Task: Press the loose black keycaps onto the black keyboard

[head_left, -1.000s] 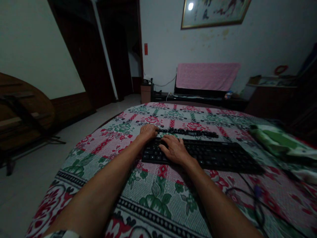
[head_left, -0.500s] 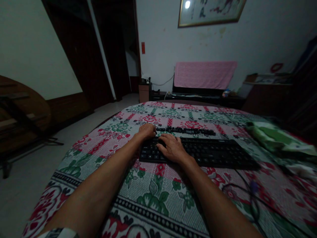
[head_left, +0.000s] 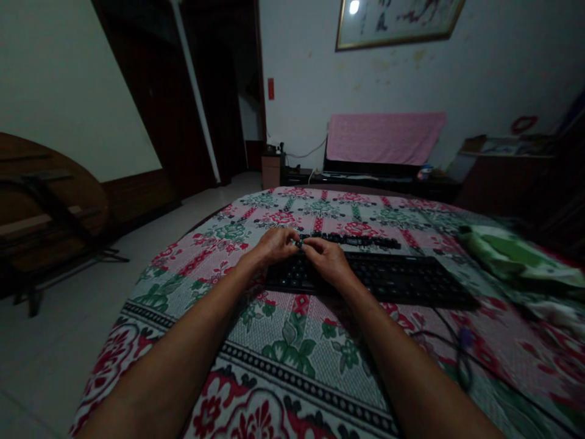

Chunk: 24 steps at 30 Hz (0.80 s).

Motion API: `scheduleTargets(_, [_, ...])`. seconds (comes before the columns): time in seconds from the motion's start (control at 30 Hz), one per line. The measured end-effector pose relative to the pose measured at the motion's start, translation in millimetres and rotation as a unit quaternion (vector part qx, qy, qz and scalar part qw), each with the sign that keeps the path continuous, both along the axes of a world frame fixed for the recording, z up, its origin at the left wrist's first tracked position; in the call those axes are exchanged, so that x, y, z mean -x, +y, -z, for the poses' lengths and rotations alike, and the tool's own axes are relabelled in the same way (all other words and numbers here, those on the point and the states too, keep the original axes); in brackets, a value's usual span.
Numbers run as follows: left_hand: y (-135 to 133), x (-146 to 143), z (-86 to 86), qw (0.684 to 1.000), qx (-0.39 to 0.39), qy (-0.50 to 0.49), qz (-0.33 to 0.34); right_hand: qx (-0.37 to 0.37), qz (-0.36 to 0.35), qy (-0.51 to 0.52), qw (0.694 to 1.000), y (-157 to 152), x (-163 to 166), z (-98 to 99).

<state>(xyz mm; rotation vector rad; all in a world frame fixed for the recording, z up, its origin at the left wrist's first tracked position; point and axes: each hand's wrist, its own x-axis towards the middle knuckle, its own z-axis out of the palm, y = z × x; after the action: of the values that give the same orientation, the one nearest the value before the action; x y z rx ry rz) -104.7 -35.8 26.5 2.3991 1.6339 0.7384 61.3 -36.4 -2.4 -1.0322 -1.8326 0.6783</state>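
Observation:
A black computer keyboard (head_left: 388,277) lies on the flowered tablecloth in front of me. Just above its left end my two hands meet at the fingertips. My left hand (head_left: 278,244) pinches a small dark keycap (head_left: 299,243). From the other side, the closed thumb and fingers of my right hand (head_left: 328,258) touch the same piece. Fingers partly hide it. Behind the keyboard stretches an uneven row of small black keycaps (head_left: 365,241), its left end covered by my hands.
A black cable (head_left: 493,366) with a purple plug (head_left: 465,336) curls at the right on the tablecloth (head_left: 292,341). Farther right lies a green and white bag (head_left: 516,253). Beyond the table stands a low cabinet with a pink cloth (head_left: 386,139) over a screen. A folded round table (head_left: 50,195) leans at left.
My right hand has lifted off the keyboard keys and come up to my left hand. Their fingertips now meet at the small keycap. The view has shifted slightly left.

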Motion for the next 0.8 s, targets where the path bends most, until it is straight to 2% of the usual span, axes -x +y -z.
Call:
scheduleTargets(0.1, [-11, -3, -0.7, 1.000, -0.010, -0.011, 0.006, 0.091, 0.006, 0.070, 0.993, -6, 7, -3.9])
scheduleTargets(0.2, [-16, -5, 0.4, 0.999, -0.029, -0.020, 0.007, 0.187, 0.007, 0.128, 0.974, -9, 8, -5.9])
scheduleTargets(0.27, [-17, -7, 2.7, 0.999, -0.033, -0.024, 0.011, 0.218, -0.005, 0.148, 0.965, -10, 7, -6.1])
scheduleTargets(0.4, [-14, -6, 8.2, 0.998, -0.006, -0.056, 0.033, 0.233, -0.009, 0.163, 0.959, -8, 5, -4.4])
scheduleTargets(0.6, [-8, 1, 9.8, 0.982, 0.065, -0.167, 0.062, 0.248, -0.015, 0.203, 0.947, -4, 9, -1.8])
scheduleTargets(0.73, [-9, 5, 7.3, 0.984, 0.063, -0.153, 0.063, 0.241, -0.027, 0.196, 0.950, -5, 10, -1.4])
scheduleTargets(0.8, [-9, 8, 7.7, 0.985, 0.073, -0.141, 0.068, 0.230, -0.036, 0.159, 0.959, -5, 10, -0.9])
